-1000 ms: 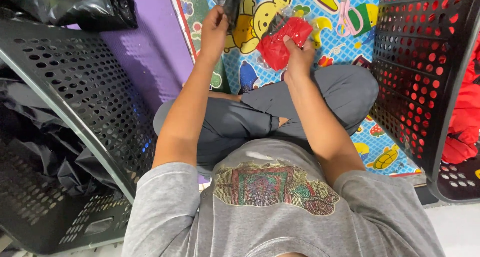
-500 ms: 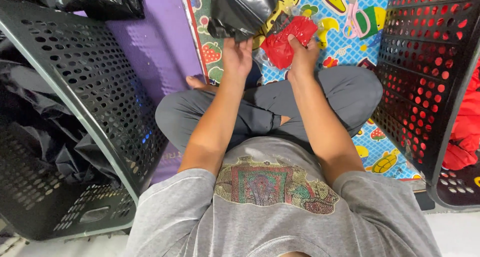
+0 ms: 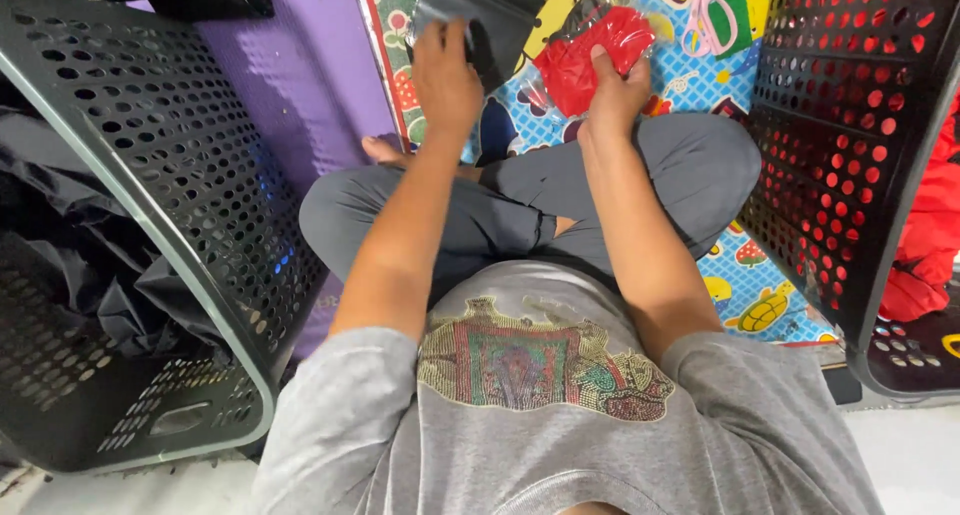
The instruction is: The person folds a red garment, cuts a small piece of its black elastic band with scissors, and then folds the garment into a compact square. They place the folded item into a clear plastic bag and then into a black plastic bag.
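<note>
1. We saw the left hand (image 3: 445,75) at the upper middle of the frame, fingers curled closed on the lower edge of a black plastic bag (image 3: 495,15) that ran up out of the top of the frame.
2. The right hand (image 3: 615,85) sat just to its right, closed around a red item in a clear wrapper (image 3: 590,55), thumb across the front.
3. Both were held above the crossed legs, over the colourful cartoon play mat (image 3: 700,65) on the floor.
4. We judged the black bag light, thin and limp, likely slippery; pinching it at the rim would suit it best.
5. The red packet looked soft and light, its clear film crinkly, so a whole-hand hold around the middle seemed safest.
6. A black perforated basket (image 3: 150,225) with more black plastic stood at the left of the frame; another perforated basket (image 3: 850,145) holding red items stood at the right.
</note>
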